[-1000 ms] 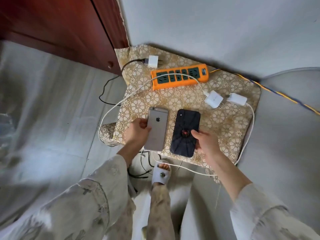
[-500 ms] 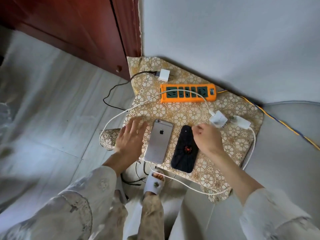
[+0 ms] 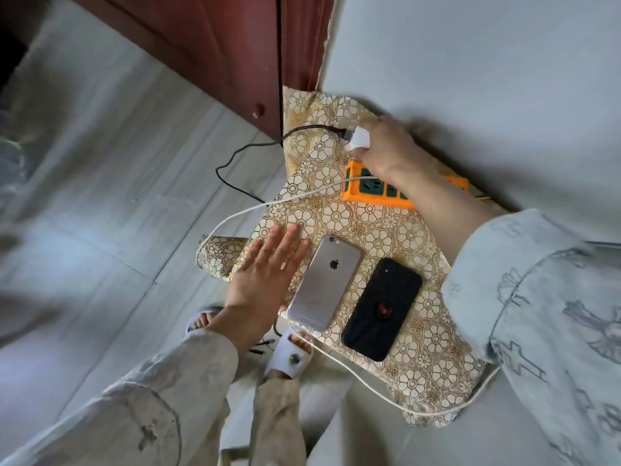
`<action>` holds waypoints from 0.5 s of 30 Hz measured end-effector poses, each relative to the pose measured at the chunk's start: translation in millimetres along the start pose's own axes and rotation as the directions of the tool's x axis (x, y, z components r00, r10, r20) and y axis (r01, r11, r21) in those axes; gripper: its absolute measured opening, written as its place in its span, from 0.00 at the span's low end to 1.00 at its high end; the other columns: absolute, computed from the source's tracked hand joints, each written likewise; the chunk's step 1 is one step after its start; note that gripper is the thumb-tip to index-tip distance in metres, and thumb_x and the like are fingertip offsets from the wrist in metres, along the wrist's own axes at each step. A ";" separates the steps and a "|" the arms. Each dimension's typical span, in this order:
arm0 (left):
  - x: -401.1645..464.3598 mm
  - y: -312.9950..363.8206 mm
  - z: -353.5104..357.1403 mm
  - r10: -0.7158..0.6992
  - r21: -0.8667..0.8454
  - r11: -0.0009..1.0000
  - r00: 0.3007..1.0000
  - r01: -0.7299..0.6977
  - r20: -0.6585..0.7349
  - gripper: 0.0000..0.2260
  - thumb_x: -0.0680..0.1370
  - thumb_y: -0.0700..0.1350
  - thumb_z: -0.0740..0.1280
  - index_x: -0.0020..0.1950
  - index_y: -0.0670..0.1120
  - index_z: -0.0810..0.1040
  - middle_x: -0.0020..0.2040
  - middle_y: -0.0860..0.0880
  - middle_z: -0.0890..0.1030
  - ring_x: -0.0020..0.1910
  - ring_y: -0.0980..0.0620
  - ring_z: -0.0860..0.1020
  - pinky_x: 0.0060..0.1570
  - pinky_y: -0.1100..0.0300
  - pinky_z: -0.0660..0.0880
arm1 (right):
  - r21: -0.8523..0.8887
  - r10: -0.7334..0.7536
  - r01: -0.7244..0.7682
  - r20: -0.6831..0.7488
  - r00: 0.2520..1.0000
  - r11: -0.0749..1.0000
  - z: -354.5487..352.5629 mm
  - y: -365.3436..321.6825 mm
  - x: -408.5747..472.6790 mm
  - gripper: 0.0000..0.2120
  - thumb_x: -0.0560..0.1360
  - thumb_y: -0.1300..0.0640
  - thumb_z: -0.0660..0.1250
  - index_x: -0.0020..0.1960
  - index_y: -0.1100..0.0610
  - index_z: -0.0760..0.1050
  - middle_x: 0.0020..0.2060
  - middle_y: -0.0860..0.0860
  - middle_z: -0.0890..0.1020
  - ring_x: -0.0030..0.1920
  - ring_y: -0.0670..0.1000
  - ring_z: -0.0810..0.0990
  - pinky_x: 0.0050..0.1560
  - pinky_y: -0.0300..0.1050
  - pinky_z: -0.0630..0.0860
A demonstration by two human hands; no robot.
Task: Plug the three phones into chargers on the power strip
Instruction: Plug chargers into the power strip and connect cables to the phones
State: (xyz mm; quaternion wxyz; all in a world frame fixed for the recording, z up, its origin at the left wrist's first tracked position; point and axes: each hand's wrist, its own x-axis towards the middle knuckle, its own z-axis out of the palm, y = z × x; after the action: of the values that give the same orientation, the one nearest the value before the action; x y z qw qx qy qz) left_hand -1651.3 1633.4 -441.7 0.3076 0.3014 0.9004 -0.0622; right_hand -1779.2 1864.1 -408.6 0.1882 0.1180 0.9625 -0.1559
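Nearest, the black phone [image 3: 383, 309] and the silver phone [image 3: 325, 283] lay face-down side by side on the floral-patterned table [image 3: 430, 371]. The left hand [image 3: 265, 274] rested flat, fingers straight, left of the silver one. Farther off, the right hand [image 3: 379, 146] gripped a white charger block [image 3: 359, 140] just beyond the orange power strip [image 3: 373, 189]. It likely needed seating in a socket next. Only two phones showed.

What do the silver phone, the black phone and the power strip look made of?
Silver phone: brushed metal back, likely aluminium, with a soft sheen. Black phone: matte, perhaps a rubbery case; faint ribbing. Power strip: moulded orange plastic with dark green socket faces.
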 end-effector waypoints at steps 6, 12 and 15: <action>-0.3 1.4 -2.0 0.000 -0.003 1.000 1.000 0.000 0.001 0.53 0.73 0.47 0.68 0.59 0.51 0.16 0.64 0.50 0.20 0.67 0.49 0.26 0.71 0.54 0.33 | -0.210 -0.151 0.134 -0.063 0.987 0.968 -0.1 2.7 3.7 0.22 0.74 0.55 0.65 0.65 0.62 0.69 0.60 0.62 0.75 0.62 0.61 0.70 0.60 0.54 0.68; -1.2 0.6 -2.9 0.000 0.026 1.000 1.000 0.000 0.000 0.51 0.74 0.48 0.66 0.61 0.51 0.17 0.66 0.48 0.21 0.67 0.48 0.26 0.71 0.54 0.33 | -0.185 -0.187 0.148 -0.214 0.959 0.971 -2.4 19.5 -28.6 0.20 0.73 0.59 0.65 0.62 0.63 0.68 0.58 0.61 0.73 0.59 0.60 0.72 0.53 0.53 0.74; -1.5 0.5 -4.3 0.001 0.022 1.000 1.000 -0.001 0.010 0.51 0.73 0.51 0.67 0.64 0.51 0.20 0.68 0.48 0.22 0.68 0.48 0.26 0.71 0.54 0.34 | -0.208 -0.221 0.178 -0.207 0.953 0.962 -0.4 26.5 -42.8 0.19 0.71 0.61 0.66 0.60 0.64 0.68 0.57 0.62 0.73 0.58 0.60 0.71 0.52 0.53 0.75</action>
State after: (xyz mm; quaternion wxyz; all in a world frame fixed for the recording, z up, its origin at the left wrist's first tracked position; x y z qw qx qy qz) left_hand -1652.3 1634.3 -437.3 0.3087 0.3051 0.8979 -0.0735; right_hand -1733.2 1881.6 -398.0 0.0697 0.0189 0.9950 -0.0686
